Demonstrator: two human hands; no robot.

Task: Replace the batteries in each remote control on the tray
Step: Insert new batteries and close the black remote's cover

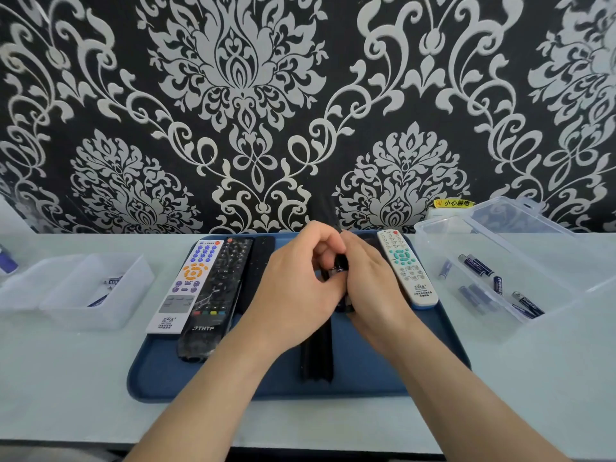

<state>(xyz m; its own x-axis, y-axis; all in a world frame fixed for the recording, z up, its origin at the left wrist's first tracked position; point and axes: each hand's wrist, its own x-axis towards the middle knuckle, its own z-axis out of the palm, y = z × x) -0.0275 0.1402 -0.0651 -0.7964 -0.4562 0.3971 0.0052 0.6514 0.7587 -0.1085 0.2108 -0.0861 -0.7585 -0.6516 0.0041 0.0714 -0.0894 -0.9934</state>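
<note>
So, pale table (83, 378), blue tray (153, 391), b/w wallpaper (233, 95)

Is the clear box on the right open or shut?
Open. The box has its lid swung back toward the wall, and batteries lie uncovered inside.

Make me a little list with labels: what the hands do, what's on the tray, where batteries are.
hands: left hand and right hand both hold the black remote at the tray's middle
tray: blue, on the table
other remotes on tray: white remote with orange buttons, black TKTF remote, slim black remote, white remote with teal buttons
batteries: in the open clear box at right; a few in the left clear box
</note>
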